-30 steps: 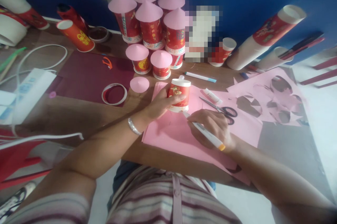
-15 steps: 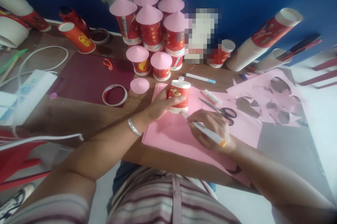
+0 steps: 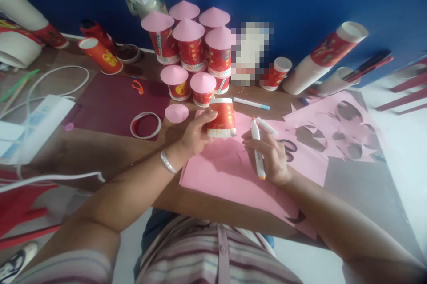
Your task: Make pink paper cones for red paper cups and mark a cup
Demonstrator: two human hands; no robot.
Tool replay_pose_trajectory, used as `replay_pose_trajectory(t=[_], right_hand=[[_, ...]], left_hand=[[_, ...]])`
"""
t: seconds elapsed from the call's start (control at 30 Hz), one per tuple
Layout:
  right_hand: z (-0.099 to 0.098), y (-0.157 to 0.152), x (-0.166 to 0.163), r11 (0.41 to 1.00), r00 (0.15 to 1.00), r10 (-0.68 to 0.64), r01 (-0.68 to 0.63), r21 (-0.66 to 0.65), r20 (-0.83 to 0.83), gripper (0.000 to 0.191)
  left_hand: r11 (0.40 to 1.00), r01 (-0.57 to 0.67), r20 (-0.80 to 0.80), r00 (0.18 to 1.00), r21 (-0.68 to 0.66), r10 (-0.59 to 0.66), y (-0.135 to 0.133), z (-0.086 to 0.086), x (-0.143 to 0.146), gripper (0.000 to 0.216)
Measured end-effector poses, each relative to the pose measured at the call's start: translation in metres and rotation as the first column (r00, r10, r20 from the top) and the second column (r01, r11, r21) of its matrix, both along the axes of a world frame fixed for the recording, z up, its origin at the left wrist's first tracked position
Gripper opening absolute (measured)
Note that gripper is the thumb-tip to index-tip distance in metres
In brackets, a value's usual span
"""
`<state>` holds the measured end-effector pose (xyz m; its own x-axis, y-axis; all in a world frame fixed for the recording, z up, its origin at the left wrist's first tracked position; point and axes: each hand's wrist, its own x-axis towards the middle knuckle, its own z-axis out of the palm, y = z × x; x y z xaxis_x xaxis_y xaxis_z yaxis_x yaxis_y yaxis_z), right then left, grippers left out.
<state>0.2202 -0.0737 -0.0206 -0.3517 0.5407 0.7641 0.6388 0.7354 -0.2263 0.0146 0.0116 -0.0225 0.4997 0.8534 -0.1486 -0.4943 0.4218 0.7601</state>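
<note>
My left hand (image 3: 197, 134) is closed round a red paper cup (image 3: 223, 117) with gold markings and a white band at its lower end. It holds the cup above a stack of pink paper (image 3: 213, 168). In my right hand (image 3: 271, 155) is a white marker pen (image 3: 258, 153) with an orange end, tip pointing up and away from the cup. Black-handled scissors (image 3: 287, 148) lie on the paper, partly hidden behind that hand. Close by rests a short white tube (image 3: 267, 125). Left of the cup lies a small pink paper cone (image 3: 176, 114).
Red cups with pink cone tops (image 3: 191, 48) stand grouped at the back. A blue-tipped marker (image 3: 251, 103) lies behind the held cup. Cut pink scraps (image 3: 325, 117) spread right. A tape roll (image 3: 146, 125) sits on a maroon sheet (image 3: 110, 102); a white power strip (image 3: 38, 126) is at left.
My left hand has turned the cup and shifted it slightly left and up. The marker has come away from the cup's lower band and swung upright in my right hand.
</note>
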Motion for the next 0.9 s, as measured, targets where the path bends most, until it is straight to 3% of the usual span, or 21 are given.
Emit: replay_pose_trajectory(t=[0.13,0.37,0.7,0.9], right_hand=[[-0.004,0.004,-0.001,0.999,0.999,-0.043,0.043,-0.016,-0.026,0.038],[-0.003,0.004,-0.004,0.999,0.999,-0.054,0.054,0.008,-0.006,0.033],[0.007,0.003,0.003,0.987,0.97,-0.02,-0.02,0.159,0.243,0.025],[0.015,-0.006,-0.006,0.998,0.997,0.016,-0.02,0.057,0.078,0.033]], left_hand=[[0.997,0.045,0.079,0.996,-0.056,-0.041,-0.001,0.003,0.003,0.034],[0.996,0.091,0.081,0.993,0.004,-0.091,-0.002,0.0,0.002,0.033],[0.982,0.063,-0.031,0.998,0.176,-0.059,-0.007,-0.005,0.005,0.032],[0.985,0.026,-0.061,0.998,0.169,-0.016,-0.007,0.002,0.004,0.025]])
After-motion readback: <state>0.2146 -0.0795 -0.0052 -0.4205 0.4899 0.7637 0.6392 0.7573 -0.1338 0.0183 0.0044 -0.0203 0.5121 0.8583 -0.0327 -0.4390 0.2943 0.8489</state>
